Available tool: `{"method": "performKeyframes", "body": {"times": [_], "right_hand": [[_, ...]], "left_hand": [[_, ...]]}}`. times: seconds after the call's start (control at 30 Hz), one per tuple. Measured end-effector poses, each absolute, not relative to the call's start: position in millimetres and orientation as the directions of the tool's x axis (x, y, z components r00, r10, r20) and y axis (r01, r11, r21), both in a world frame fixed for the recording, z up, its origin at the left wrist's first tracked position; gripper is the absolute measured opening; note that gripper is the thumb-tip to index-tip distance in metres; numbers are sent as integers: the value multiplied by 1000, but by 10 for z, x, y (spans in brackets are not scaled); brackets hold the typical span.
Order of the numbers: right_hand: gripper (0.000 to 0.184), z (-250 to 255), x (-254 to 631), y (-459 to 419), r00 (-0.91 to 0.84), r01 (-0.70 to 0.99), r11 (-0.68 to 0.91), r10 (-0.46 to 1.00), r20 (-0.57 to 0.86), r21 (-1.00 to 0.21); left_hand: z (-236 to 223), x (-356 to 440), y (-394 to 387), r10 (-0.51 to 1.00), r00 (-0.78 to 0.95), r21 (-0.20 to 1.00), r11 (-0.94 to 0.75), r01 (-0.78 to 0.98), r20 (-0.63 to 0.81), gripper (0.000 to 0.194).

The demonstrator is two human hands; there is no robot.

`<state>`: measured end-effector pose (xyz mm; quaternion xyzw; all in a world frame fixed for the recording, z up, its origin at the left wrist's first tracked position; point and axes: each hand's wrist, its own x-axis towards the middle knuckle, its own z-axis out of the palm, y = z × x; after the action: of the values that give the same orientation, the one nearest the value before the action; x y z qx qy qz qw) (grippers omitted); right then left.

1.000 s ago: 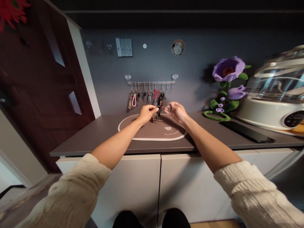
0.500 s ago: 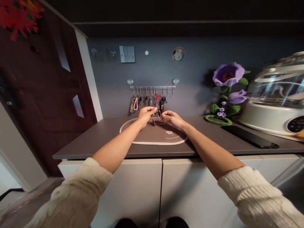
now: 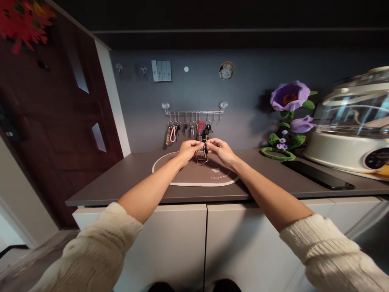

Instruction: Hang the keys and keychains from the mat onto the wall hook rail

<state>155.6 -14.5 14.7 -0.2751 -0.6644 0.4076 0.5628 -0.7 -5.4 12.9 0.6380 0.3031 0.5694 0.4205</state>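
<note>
My left hand (image 3: 188, 149) and my right hand (image 3: 220, 149) meet above an oval brown mat (image 3: 182, 174) on the dark countertop. Both pinch a small bunch of keys (image 3: 204, 151) held between them, with keys dangling below the fingers. Behind the hands, a metal hook rail (image 3: 194, 112) on the grey wall carries several key sets, one with a pink loop (image 3: 172, 134) and one with a red tag (image 3: 199, 125).
A dark phone (image 3: 319, 175) lies on the counter at right, beside a purple fabric flower (image 3: 288, 97) and a large white appliance with a clear lid (image 3: 349, 125). A dark wooden door (image 3: 51, 117) stands at left. White cabinet doors (image 3: 182, 239) are below the counter.
My right hand has moved left toward my left hand, so both now pinch the key bunch close together. The view has tilted slightly.
</note>
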Motion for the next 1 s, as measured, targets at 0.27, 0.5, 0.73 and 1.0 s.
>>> {"method": "performKeyframes", "body": {"times": [0.27,0.5,0.73,1.0], "right_hand": [[24,148,1564,-142,-191,-58,556,809,555,-829],[28,166,1571,-168,-137,-107,501,848,512,-859],[32,216,1660,-122,-85,-107,479,868,489,-871],[32,478,1787,82,-49,-164,447,886,460,-879]], "left_hand": [[150,-2,-110,859,169,876,-475,-85,483,35],[166,0,-106,850,130,857,-516,10,511,29],[201,-122,-10,774,31,738,-615,279,633,21],[137,-250,100,661,111,481,-640,599,742,25]]}}
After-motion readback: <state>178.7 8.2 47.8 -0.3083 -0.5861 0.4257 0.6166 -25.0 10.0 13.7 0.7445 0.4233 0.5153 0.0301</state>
